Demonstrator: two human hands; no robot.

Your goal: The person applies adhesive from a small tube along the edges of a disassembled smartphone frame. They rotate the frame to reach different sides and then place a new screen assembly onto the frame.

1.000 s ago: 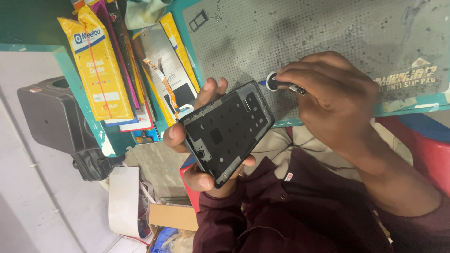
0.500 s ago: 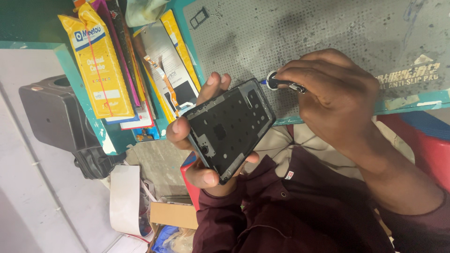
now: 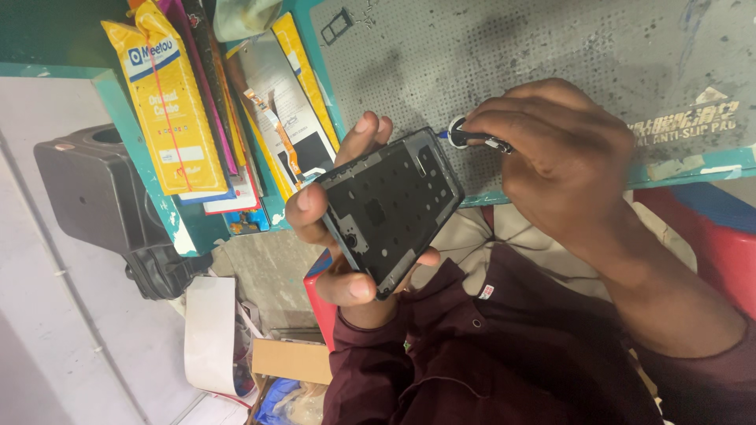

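Note:
My left hand grips a black phone frame by its edges, its inner side with holes and cut-outs facing me. My right hand is closed around a small screwdriver with a silver and black handle. The tool's round end sits right at the frame's upper right corner, over the edge of a grey perforated work mat. The tip of the tool is hidden behind the frame and my fingers.
Yellow packets and flat phone parts stand stacked left of the mat. A small black tray part lies on the mat's top. A black box sits lower left, a cardboard piece below.
The frame and my left hand have shifted slightly up and tilted a little. My right hand stays on the screwdriver at the same corner.

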